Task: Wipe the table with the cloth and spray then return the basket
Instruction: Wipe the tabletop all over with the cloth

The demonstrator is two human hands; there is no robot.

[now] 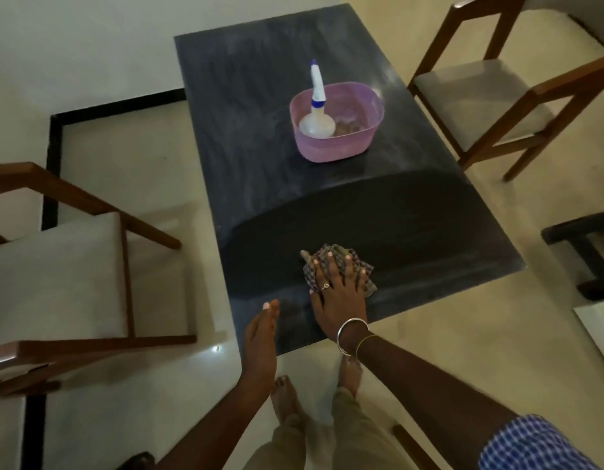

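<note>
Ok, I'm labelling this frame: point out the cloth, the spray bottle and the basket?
cloth point(331, 252): head view, bunched checked fabric beyond the fingertips.
spray bottle point(317, 125): head view, rounded white body.
basket point(331, 149): head view, pink front wall.

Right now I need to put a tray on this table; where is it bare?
Bare: the middle band between the pink basket and the checked cloth, and the far end beyond the basket. Crowded: the near edge, where the right hand presses the cloth and the left hand hovers.
</note>
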